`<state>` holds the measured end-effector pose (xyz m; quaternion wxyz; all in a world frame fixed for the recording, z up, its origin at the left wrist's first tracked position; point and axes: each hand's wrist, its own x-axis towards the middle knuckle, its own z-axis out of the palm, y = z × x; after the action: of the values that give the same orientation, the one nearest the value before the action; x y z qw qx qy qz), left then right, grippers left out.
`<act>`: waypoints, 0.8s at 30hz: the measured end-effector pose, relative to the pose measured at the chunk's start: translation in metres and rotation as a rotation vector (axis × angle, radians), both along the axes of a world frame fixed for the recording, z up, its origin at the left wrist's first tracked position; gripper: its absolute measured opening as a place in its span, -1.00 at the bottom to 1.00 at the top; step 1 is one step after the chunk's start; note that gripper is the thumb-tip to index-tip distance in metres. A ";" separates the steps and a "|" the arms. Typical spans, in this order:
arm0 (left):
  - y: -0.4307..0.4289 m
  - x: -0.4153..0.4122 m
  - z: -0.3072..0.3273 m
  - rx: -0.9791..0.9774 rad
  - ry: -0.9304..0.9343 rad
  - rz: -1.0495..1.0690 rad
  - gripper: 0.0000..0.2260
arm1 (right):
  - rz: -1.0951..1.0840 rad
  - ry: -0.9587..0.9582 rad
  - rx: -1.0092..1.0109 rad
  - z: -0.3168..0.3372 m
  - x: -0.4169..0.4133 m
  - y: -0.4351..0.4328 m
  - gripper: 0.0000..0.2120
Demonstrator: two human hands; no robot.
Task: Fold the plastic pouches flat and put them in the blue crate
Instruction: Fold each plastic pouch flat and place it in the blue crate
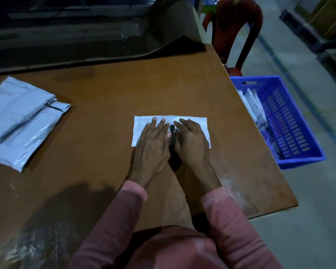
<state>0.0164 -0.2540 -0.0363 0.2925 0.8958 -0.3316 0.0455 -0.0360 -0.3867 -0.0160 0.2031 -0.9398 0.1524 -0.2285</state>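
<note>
The folded pouch in the middle is white with a light blue tint. The stack of pouches at the left is pale grey-blue, with shiny highlights. The table is of warm brown colour. The crate is bright blue, and its bottom and walls have rows of short pale slots. The pouches inside it are white. The plastic chair is dark red. The sleeves are dusty pink. The floor is grey.

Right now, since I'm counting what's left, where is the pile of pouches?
In the head view the pile of pouches lies on the left side of the table, opposite the blue crate beside its right edge.
</note>
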 end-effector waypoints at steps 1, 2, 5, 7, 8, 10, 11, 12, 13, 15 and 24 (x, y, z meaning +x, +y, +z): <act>0.001 0.001 -0.007 0.022 0.027 -0.025 -0.55 | 0.018 0.012 0.007 -0.003 0.000 0.003 -0.66; 0.002 0.002 -0.013 0.043 0.052 -0.043 -0.54 | 0.034 0.033 0.018 -0.008 -0.001 0.005 -0.65; 0.003 -0.001 -0.025 0.054 0.056 -0.056 -0.52 | 0.042 0.080 0.060 -0.027 -0.006 0.010 -0.66; 0.002 -0.002 -0.026 0.027 0.058 -0.046 -0.52 | 0.026 0.081 0.091 -0.034 -0.007 0.010 -0.67; 0.001 -0.003 -0.025 0.016 0.063 -0.041 -0.51 | 0.021 0.073 0.099 -0.036 -0.006 0.009 -0.69; -0.001 -0.003 -0.023 0.008 0.064 -0.036 -0.52 | 0.009 0.052 0.096 -0.038 -0.004 0.008 -0.72; -0.002 -0.003 -0.023 0.010 0.058 -0.035 -0.53 | 0.003 0.045 0.088 -0.040 -0.003 0.008 -0.72; -0.003 -0.004 -0.022 0.019 0.052 -0.029 -0.54 | -0.004 0.041 0.075 -0.041 -0.002 0.008 -0.73; -0.004 -0.004 -0.022 0.037 0.043 -0.019 -0.55 | -0.005 0.042 0.057 -0.042 0.000 0.009 -0.72; -0.006 -0.004 -0.020 0.090 0.017 -0.008 -0.55 | -0.009 0.054 0.037 -0.044 0.001 0.011 -0.70; -0.001 0.031 0.014 0.143 0.096 -0.004 -0.47 | 0.049 0.097 0.078 0.009 0.011 -0.019 -0.88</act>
<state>0.0477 -0.2545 -0.0223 0.2433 0.9150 -0.3212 -0.0218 -0.0247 -0.4052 -0.0073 0.2374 -0.9446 0.1480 -0.1714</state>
